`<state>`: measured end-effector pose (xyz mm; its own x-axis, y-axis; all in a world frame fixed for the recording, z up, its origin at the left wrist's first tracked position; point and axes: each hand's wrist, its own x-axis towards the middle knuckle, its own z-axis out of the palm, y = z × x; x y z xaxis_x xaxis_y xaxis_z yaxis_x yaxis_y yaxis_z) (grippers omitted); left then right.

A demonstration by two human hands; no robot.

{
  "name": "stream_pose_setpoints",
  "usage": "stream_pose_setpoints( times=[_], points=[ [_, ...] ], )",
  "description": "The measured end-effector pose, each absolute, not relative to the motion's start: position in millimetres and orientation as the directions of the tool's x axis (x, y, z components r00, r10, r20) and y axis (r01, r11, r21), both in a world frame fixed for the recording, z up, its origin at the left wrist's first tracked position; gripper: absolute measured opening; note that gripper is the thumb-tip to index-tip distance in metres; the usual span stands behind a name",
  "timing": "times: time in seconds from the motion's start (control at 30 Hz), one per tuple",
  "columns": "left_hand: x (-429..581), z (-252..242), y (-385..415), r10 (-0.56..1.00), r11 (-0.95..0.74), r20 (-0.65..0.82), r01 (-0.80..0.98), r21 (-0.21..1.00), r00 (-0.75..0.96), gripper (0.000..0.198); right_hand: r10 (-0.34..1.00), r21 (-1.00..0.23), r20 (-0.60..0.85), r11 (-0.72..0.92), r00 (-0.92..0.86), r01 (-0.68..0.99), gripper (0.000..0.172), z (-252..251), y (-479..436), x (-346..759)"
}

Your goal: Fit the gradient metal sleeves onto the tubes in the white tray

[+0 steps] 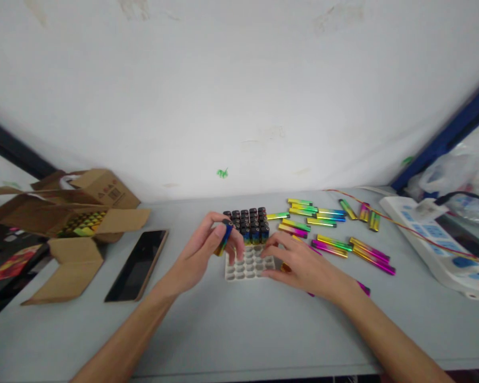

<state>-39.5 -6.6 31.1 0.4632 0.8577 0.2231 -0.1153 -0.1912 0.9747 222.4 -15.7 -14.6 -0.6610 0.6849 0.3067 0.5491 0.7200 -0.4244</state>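
Observation:
My left hand (201, 247) holds a lighter (224, 236), shiny blue to gold with a black end, pinched between thumb and fingers over the left part of a pale holed tray (249, 275). The tray's far rows hold upright lighters (255, 234) with black tops; round holes show bare in its near rows. Over the tray's right edge, my right hand (297, 260) has its thumb and curved fingers apart. A gold piece (286, 267) shows behind its thumb; I cannot tell whether it lies on the table or touches the palm.
Loose metallic lighters (331, 244) lie scattered right of the tray. Farther right is a white power strip (435, 239) with a red-yellow wire (391, 215). On the left lie a phone (138, 263) and an open cardboard box (35, 218) holding more lighters. A white wall (239, 106) stands behind.

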Motion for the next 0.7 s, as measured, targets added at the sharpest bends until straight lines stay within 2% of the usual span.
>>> stream_pose_setpoints(
  times=[0.07,0.17,0.3,0.53,0.6,0.7],
  points=[
    [-46,36,-3,0.862,-0.407,0.367,0.045,0.912,0.349,0.019,0.669,-0.423,0.305,0.733,-0.678,0.532,0.032,-16,-17,220],
    [-49,35,3,0.822,-0.562,0.505,0.227,0.796,0.263,0.013,0.670,-0.408,0.272,0.730,-0.691,0.548,0.037,-18,-18,217],
    [-48,26,7,0.788,-0.614,0.507,0.387,0.688,0.348,0.013,0.687,-0.384,0.251,0.717,-0.682,0.581,0.031,-20,-18,213],
    [-50,15,14,0.688,-0.717,0.548,0.565,0.409,0.476,0.010,0.700,-0.379,0.253,0.707,-0.668,0.597,0.029,-19,-19,211],
    [-53,15,15,0.688,-0.710,0.551,0.596,0.375,0.473,0.013,0.702,-0.384,0.249,0.704,-0.668,0.597,0.029,-18,-19,211],
    [-57,17,16,0.707,-0.699,0.505,0.602,0.386,0.496,0.014,0.703,-0.395,0.246,0.702,-0.668,0.593,0.030,-19,-19,211]
  ],
)
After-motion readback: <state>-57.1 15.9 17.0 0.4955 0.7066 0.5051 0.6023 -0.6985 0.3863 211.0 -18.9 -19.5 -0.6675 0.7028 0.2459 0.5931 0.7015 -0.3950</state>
